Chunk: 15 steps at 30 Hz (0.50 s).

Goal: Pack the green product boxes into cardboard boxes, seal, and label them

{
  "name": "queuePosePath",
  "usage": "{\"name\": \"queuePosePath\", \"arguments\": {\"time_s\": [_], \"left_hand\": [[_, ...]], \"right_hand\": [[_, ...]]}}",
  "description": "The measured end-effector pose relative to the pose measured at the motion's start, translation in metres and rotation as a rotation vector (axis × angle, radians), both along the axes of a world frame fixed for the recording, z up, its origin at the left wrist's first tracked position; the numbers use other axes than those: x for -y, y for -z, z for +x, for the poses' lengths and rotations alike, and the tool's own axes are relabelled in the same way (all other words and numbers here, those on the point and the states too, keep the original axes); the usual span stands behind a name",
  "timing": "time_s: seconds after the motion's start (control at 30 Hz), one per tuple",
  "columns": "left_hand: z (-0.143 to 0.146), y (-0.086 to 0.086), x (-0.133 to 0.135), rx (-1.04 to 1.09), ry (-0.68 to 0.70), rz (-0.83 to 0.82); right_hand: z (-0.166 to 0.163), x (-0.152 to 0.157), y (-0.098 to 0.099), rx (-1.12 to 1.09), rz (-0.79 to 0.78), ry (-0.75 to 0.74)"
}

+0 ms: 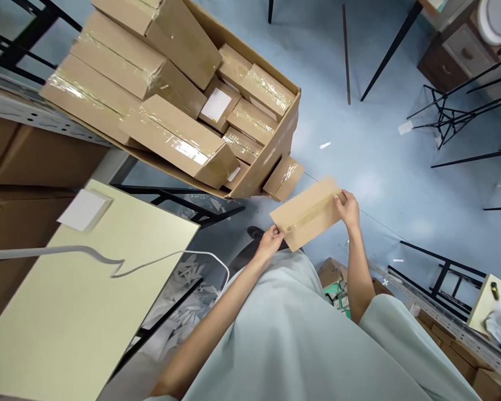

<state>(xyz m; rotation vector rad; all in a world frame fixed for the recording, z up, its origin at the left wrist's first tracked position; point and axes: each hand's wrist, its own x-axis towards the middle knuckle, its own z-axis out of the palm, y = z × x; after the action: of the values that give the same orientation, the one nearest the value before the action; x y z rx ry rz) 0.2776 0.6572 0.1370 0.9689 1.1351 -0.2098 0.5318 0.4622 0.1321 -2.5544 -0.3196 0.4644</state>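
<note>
Two bare hands hold one cardboard box (pixel 308 214) between them, above the floor (pixel 329 150) and in front of the person's pale shirt (pixel 292 334). The left hand (pixel 270 243) has its grip closed on the near left corner, with the thumb curled in at the edge. The right hand (pixel 347 209) has its grip closed on the far right end, thumb laid over the upper face. The box is tilted, its right end farther from the body than its left, and a taped seam runs lengthwise along the face that shows; how deep it is cannot be told.

Just beyond the box, a small carton (pixel 284 177) sits beside the corner of a big open carton (pixel 271 159). The big one is filled with many taped boxes, several standing above its rim, and a white label (pixel 216 105) shows on one of the smaller ones inside.

To the left is a cream tabletop (pixel 92 312) with a white block (pixel 83 210) near its far edge and a pale cable (pixel 79 252) running across it. Paper scraps (pixel 183 295) lie in a heap beside and below the tabletop. Close to the right forearm, a box of green and white packets (pixel 338 295) shows partly.
</note>
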Motion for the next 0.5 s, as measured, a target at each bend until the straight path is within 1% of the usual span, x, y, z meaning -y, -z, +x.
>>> {"name": "queuePosePath", "arguments": {"time_s": [0.13,0.33,0.5], "left_hand": [[0.010,0.000,-0.009,-0.028,-0.048,0.000],[0.021,0.002,-0.024,-0.037,-0.110,-0.012],[0.028,0.004,-0.029,-0.042,-0.124,-0.038]], "right_hand": [[0.017,-0.018,0.005,-0.018,0.011,-0.053],[0.033,-0.046,0.006,-0.033,0.014,-0.123],[0.052,-0.067,0.010,-0.037,0.008,-0.171]]}}
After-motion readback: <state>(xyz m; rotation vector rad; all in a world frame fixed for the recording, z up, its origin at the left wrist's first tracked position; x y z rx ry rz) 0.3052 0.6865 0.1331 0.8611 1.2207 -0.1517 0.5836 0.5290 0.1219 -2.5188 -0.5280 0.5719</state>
